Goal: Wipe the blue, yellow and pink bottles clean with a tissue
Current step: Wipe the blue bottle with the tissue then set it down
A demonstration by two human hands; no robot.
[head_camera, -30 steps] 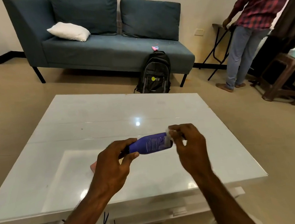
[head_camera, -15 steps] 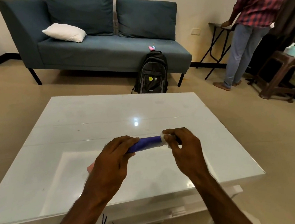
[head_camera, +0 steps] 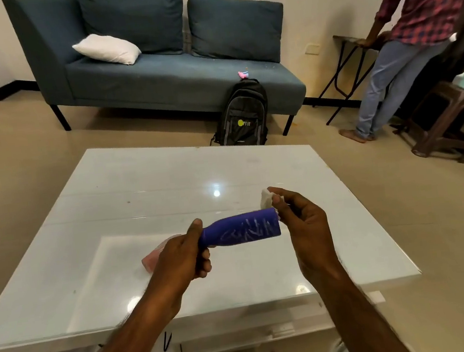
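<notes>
A blue bottle (head_camera: 242, 229) with pale markings lies sideways in the air above the white table (head_camera: 146, 191). My left hand (head_camera: 179, 257) is shut on its narrow neck end. My right hand (head_camera: 303, 225) sits at the bottle's flat base, pinching a small wad of white tissue (head_camera: 266, 198) between thumb and fingers. A pink bottle (head_camera: 152, 258) lies on the table just behind my left hand, mostly hidden by it. No yellow bottle is in view.
Beyond the table stand a blue sofa (head_camera: 173, 75) with a white pillow (head_camera: 106, 49) and a black backpack (head_camera: 243, 116) on the floor. A person (head_camera: 400, 40) stands at the right by a folding table (head_camera: 349, 46) and a brown stool (head_camera: 450, 119).
The bottle has turned in my left hand, so its marked side now faces up. My right hand with the tissue has slid off the bottle's body to its base end.
</notes>
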